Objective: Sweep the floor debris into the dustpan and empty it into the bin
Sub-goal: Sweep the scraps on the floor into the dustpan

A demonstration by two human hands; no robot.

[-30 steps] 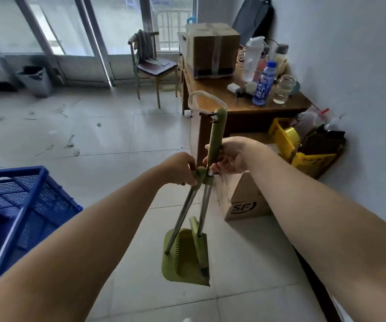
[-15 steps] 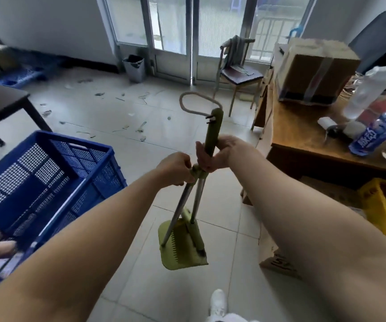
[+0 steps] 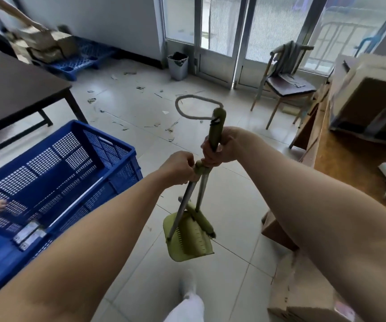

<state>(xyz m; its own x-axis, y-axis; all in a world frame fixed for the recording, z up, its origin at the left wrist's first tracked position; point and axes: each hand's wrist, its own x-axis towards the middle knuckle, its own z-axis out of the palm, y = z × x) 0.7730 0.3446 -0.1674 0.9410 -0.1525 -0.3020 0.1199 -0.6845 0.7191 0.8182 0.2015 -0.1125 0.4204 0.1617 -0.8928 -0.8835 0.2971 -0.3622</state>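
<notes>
I hold a green broom and dustpan set upright in front of me. My right hand (image 3: pixel 222 147) grips the green broom handle (image 3: pixel 217 126), which ends in a white cord loop. My left hand (image 3: pixel 178 167) grips the top of the dustpan's metal pole (image 3: pixel 182 209) just below. The green dustpan (image 3: pixel 187 238) hangs above the tiled floor with the broom head (image 3: pixel 200 219) resting against it. Paper scraps (image 3: pixel 140 105) lie scattered on the floor further ahead. A grey bin (image 3: pixel 178 66) with a dark liner stands by the glass doors.
A blue plastic crate (image 3: pixel 59 182) sits at the left, another person's hands on its edge. A dark table (image 3: pixel 13 89) stands behind it. A wooden chair (image 3: pixel 284 82), a wooden desk (image 3: pixel 349 163) with boxes, and cardboard boxes (image 3: pixel 303 287) line the right.
My view has swung left, from the desk and wall towards the littered floor and the bin. Both hands keep their grip on the handles; the set has barely moved.
</notes>
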